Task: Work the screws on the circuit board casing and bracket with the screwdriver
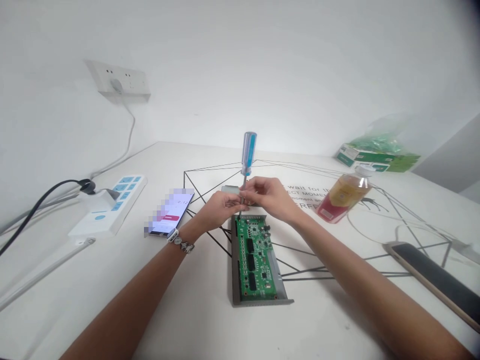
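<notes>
A screwdriver [248, 150] with a clear and blue handle stands nearly upright, its tip at the far left corner of a green circuit board [258, 265]. The board sits in a grey metal tray [235, 280] on the table. My right hand [270, 196] is closed, pinching the metal shaft below the handle. Lower down, the fingertips of my left hand [221, 209] close around the shaft just above the board. The exact contact of the tip is too small to make out. Behind my fingers a small grey piece [230, 189] shows in part.
A lit phone [170, 212] and a white power strip [112, 205] with cables lie to the left. On the right stand a drink bottle [343, 195] and a dark, flat, rounded object [435, 275]. Green-and-white boxes [365, 157] sit at the back by the wall.
</notes>
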`<state>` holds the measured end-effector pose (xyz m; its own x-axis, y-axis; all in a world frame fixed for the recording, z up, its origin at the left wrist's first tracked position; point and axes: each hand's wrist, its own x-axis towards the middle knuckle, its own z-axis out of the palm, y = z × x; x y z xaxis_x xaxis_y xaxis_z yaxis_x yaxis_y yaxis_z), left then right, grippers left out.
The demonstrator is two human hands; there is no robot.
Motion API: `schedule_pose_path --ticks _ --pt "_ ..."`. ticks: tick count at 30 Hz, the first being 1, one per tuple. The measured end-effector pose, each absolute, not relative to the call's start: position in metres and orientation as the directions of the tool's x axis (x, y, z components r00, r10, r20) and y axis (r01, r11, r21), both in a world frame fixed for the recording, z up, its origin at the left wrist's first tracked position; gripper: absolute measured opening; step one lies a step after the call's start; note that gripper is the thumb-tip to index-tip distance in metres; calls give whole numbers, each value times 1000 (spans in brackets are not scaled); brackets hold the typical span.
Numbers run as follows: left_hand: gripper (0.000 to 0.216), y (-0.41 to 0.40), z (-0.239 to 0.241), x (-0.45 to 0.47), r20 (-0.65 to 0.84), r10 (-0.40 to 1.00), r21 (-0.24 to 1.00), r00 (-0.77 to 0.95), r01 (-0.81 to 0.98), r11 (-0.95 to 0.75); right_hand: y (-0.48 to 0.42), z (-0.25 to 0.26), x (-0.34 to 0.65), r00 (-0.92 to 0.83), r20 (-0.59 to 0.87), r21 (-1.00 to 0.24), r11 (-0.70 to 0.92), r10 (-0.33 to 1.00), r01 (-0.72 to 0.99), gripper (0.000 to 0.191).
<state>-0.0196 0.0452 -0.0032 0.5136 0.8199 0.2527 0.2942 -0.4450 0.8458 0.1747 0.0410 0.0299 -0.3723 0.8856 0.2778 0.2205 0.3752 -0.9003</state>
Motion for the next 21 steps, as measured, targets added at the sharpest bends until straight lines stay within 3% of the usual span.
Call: schedule_pose_path --ticks 7,15,21 --pt "22 37 -12 -6 426 861 793 277 344 -503 39 16 164 -207 404 -844 450 891 291 32" --pt "19 40 -4 -13 322 803 823 502 272 -500 39 29 176 -426 276 -900 388 861 201 26" --pt "25 35 -13 -5 398 849 790 348 340 -510 36 15 162 -159 420 -858 448 894 251 40"
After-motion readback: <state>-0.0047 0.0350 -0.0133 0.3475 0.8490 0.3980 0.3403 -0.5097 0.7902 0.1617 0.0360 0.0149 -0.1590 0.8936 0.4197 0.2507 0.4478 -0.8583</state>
